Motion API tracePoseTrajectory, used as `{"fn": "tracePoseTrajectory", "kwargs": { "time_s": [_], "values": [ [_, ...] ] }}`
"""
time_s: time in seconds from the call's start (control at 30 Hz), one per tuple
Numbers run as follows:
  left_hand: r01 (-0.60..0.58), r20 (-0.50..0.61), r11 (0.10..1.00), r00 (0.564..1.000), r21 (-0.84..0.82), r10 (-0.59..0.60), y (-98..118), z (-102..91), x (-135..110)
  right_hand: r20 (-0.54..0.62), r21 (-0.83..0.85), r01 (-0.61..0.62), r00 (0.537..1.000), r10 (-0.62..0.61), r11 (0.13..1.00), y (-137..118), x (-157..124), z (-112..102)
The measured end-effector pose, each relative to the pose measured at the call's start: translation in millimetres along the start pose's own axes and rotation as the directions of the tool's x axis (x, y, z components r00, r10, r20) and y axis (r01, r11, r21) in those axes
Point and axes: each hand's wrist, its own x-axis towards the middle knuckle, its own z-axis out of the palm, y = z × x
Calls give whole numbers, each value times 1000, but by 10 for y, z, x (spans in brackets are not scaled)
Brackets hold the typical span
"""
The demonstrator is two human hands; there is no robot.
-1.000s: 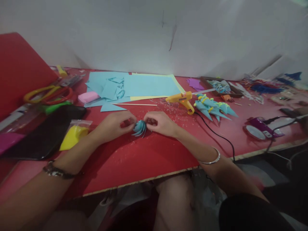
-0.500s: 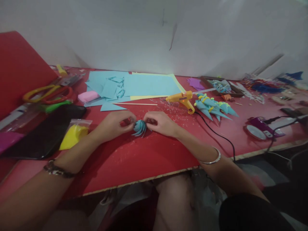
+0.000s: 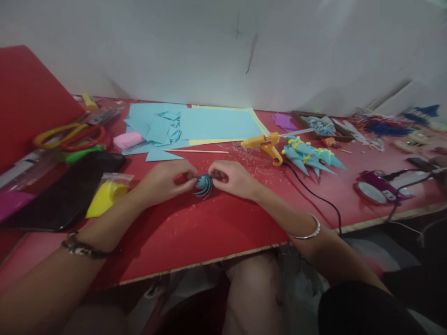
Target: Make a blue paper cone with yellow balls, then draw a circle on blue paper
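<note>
Between my two hands, just above the red table point(image 3: 223, 223), is a small piece of blue paper point(image 3: 203, 185) with curled, fringe-like strips. My left hand point(image 3: 172, 179) pinches its left side between thumb and fingers. On the opposite side my right hand point(image 3: 232, 178) grips the edge in the same pinching way. The fingertips cover part of the paper. A blue paper triangle point(image 3: 163, 154) and a thin wooden stick point(image 3: 197, 150) lie just beyond my hands.
A yellow glue gun point(image 3: 263, 145) with a black cord lies right of centre, beside several blue paper cones point(image 3: 305, 156). Blue sheets point(image 3: 220, 123) are against the wall. Scissors point(image 3: 70, 136), a black pouch point(image 3: 73, 190) and a yellow packet point(image 3: 107, 195) are at left; a purple device point(image 3: 380, 186) is at right.
Both hands keep their pinch on the blue paper. Its curled strips have shifted slightly, and the fingertips have moved only a little.
</note>
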Motion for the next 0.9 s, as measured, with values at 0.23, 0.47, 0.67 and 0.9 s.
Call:
{"fn": "tracePoseTrajectory", "kwargs": {
  "time_s": [0.23, 0.47, 0.67, 0.9],
  "values": [
    [60, -52, 995, 997, 77, -56, 17, -3, -23, -133, -142, -14, 991, -5, 990, -27, -15, -9],
    [-5, -37, 993, 999, 116, 9, 12, 124, -3, -121, -453, 150, 966, -228, 879, -90, -19, 20],
    [-87, -46, 992, 995, 93, 91, -17, 176, -6, -37, -557, 218, 957, -287, 801, -137, -11, 5],
    [-92, -64, 995, 994, 32, 94, -2, 182, -21, -6, -624, 301, 921, -389, 722, -155, -11, -6]
  ]
}}
